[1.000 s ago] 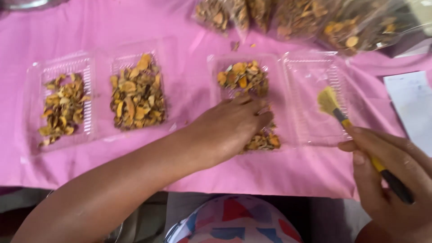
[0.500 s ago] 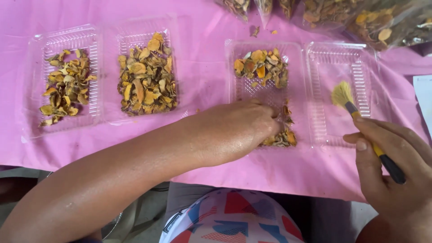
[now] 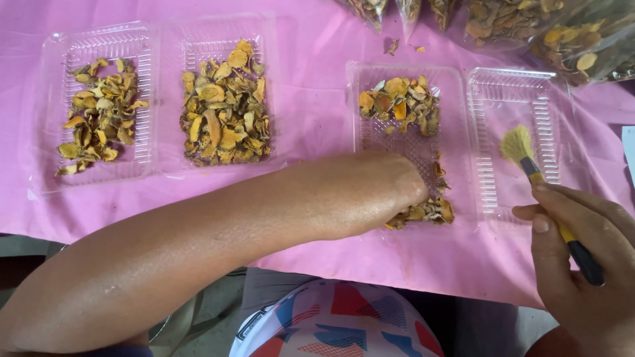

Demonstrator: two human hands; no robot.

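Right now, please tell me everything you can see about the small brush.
The brush is small, with a fan of pale yellow bristles, a dark band under them, and a thin handle that goes from yellow to black. The right hand holds it tilted, bristles pointing up and left. Its tip sits over the empty clear plastic tray; I cannot tell if they touch.

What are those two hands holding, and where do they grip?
The right hand holds a brush by its handle. The left hand rests on dried slices; any grip is hidden.

A pink cloth (image 3: 317,125) bears a filled double clear tray (image 3: 155,43) and bagged dried slices (image 3: 549,33).
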